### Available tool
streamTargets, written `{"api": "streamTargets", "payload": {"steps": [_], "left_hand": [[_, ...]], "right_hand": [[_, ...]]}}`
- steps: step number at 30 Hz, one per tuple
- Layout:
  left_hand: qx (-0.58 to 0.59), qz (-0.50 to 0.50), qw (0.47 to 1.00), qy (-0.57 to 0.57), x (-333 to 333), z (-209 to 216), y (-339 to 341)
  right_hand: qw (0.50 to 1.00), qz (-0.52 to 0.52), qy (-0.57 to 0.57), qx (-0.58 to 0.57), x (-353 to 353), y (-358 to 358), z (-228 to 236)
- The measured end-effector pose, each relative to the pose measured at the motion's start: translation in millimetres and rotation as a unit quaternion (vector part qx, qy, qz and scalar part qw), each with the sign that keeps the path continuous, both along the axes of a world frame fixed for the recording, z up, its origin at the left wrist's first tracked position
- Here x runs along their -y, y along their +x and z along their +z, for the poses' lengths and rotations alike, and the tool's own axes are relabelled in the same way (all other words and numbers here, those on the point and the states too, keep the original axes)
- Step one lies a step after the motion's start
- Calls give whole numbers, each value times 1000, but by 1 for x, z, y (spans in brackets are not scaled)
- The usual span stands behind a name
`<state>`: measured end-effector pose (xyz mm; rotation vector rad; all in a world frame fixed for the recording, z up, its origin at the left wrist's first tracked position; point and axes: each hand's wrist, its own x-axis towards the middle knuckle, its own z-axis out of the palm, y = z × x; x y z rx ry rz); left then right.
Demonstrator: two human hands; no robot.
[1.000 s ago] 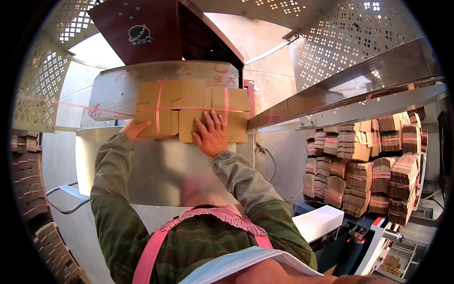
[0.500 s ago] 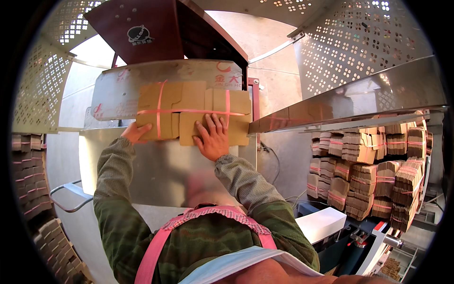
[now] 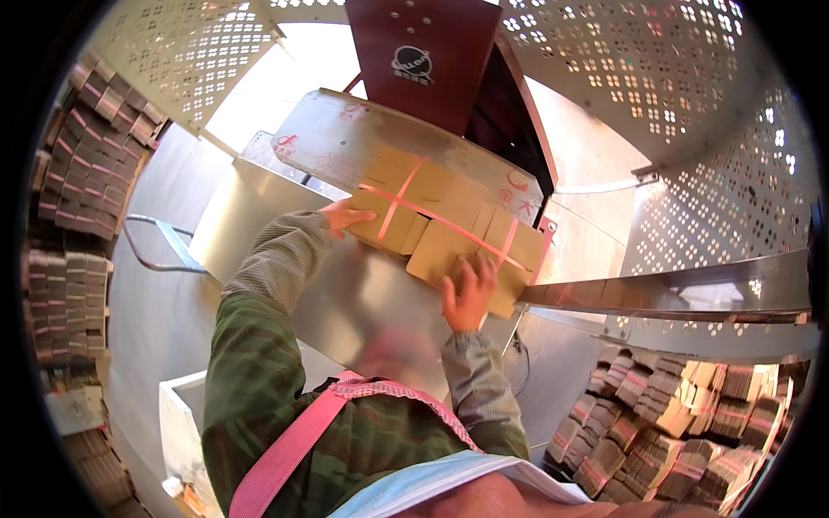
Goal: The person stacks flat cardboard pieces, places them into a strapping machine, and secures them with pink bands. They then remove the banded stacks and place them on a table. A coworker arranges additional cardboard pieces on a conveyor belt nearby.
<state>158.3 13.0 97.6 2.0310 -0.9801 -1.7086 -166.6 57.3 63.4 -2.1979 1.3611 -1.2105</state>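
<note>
A bundle of flat brown cardboard pieces (image 3: 449, 217), bound with crossing pink straps, lies on the metal worktop in front of me. My left hand (image 3: 347, 217) grips its left end, with a digit laid over the top and the other fingers partly hidden at the edge. On the near right part rests my right hand (image 3: 469, 293), its fingers bent and apart, touching the top sheet close to the strap. Beneath and behind the bundle, a metal plate with red print (image 3: 321, 129) slopes across the dark red machine (image 3: 423, 69).
Strapped cardboard stacks stand at the right (image 3: 656, 414) and along the left (image 3: 82, 190). A metal rail (image 3: 673, 283) runs rightward from the worktop (image 3: 332, 298). Perforated panels (image 3: 622, 78) enclose the far side. A blue-grey tubular handle (image 3: 168, 242) juts out at left.
My view has swung leftward, so the bundle and machine now sit farther right and tilted in the picture. Both hands stay at the bundle; the right fingers look more bent.
</note>
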Motion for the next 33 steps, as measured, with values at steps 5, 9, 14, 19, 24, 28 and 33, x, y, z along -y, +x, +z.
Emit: {"api": "streamTargets", "payload": {"steps": [5, 9, 14, 19, 24, 28, 33], "left_hand": [[-183, 87, 967, -152, -7, -38, 2], [-249, 122, 934, -225, -8, -43, -4], [-195, 133, 912, -335, -66, -59, 1], [-36, 96, 958, -268, -164, -76, 35], [73, 237, 919, -306, -239, -69, 116], [-105, 404, 840, -345, -315, -71, 196], [76, 612, 730, -294, -382, -77, 256]], "right_hand": [[922, -295, 117, 220, -50, -40, -49], [746, -308, 358, 469, -29, -52, -69], [717, -257, 366, 534, -27, -45, -82], [726, -242, 345, 543, -63, 4, -64], [763, -121, 446, 453, -40, 87, -86], [775, -53, 534, 333, -13, 234, -74], [767, 92, 574, 272, 1, 431, -73]]}}
